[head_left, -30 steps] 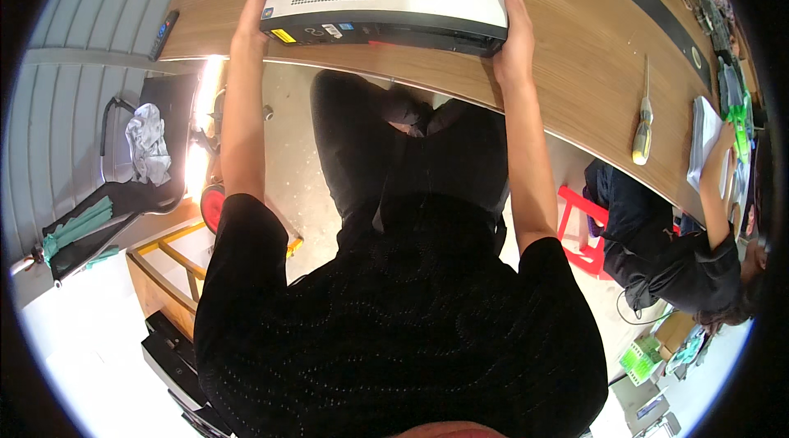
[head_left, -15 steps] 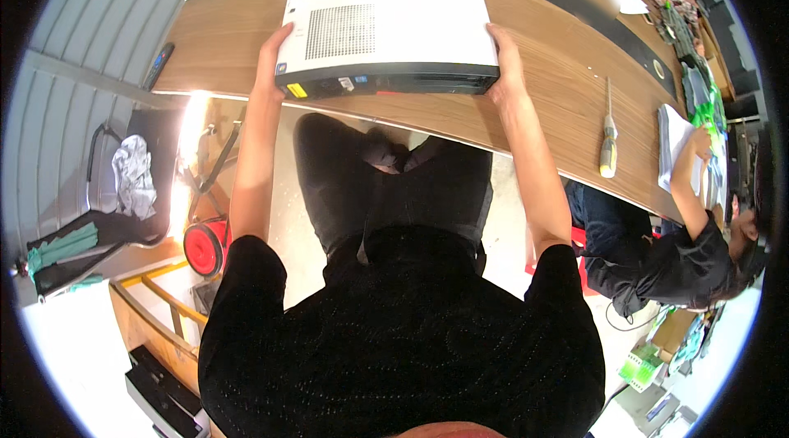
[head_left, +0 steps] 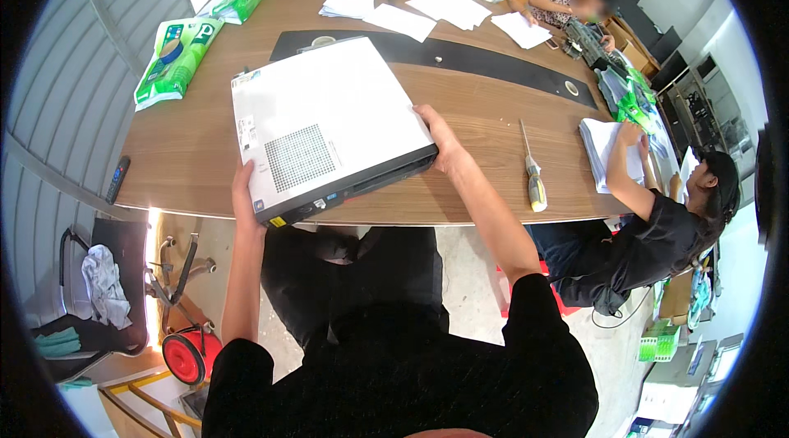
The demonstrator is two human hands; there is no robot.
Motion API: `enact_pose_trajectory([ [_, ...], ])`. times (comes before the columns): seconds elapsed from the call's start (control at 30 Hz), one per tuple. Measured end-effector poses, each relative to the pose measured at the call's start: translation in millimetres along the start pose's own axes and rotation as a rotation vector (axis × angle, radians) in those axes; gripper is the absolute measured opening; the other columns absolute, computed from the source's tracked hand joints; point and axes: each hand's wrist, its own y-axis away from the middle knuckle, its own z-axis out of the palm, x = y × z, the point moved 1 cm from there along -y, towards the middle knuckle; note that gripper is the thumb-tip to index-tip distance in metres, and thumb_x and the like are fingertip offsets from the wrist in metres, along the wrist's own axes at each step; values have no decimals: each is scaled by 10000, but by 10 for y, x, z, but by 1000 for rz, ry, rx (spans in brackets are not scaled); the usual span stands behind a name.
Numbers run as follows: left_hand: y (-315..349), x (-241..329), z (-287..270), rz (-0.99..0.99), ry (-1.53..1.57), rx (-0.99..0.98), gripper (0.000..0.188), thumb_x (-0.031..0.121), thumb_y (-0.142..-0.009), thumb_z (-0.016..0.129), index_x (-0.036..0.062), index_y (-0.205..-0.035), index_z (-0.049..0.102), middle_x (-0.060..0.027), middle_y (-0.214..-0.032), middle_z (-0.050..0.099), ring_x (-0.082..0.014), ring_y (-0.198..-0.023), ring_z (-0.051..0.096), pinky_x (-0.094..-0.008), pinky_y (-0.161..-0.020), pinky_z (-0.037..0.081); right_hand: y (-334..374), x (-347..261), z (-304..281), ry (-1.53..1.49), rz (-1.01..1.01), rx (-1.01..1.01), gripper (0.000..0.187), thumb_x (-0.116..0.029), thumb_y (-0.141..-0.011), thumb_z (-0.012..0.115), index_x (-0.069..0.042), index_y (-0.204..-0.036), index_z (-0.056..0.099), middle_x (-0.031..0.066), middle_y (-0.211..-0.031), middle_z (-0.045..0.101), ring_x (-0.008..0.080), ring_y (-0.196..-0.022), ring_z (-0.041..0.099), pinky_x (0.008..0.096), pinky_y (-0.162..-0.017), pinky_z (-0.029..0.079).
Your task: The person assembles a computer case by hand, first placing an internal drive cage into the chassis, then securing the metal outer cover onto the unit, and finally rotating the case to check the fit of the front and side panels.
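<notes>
A flat desktop computer case (head_left: 345, 109) with a pale metal cover, a square grid of vent holes and a black front edge is between my hands at the table's near edge. It sits turned at an angle, its black front toward me. My left hand (head_left: 246, 191) grips its near left corner, fingers partly hidden beneath. On the opposite side my right hand (head_left: 442, 139) clasps the near right corner, thumb on top. Whether the case rests fully on the table I cannot tell. To the right lies a screwdriver (head_left: 534, 179) with a yellow and grey handle.
Green-and-white packages (head_left: 177, 64) lie at the table's left, a remote control (head_left: 118, 179) at its left edge. Loose papers (head_left: 448, 9) are spread at the far side. A co-worker (head_left: 657, 224) at the right handles a paper stack (head_left: 604, 150); two other people sit across the table.
The case has turned counterclockwise, its right side swinging away from me, with both hands still on it. My view has tilted up, so more of the table's far side shows.
</notes>
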Motion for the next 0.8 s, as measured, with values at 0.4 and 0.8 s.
enact_pose_trajectory([
  [0.4,1017,-308,582,122,-154,202,523,158,-966,501,-23,-1430,338,-134,-1324,490,-186,-1178,489,-321,-1010,375,-22,-117,-580,583,-7,196,623,-447,-827,679,21,-1231,596,154,-1191,639,254,-1031,626,318,-921,454],
  [0.8,1164,-270,223,412,-804,22,357,148,-896,595,-24,-1207,564,-214,-1206,596,-336,-1148,564,-381,-968,428,651,391,-1092,271,-866,582,554,-284,-996,448,22,-1441,326,200,-1491,336,287,-1354,364,365,-1112,288],
])
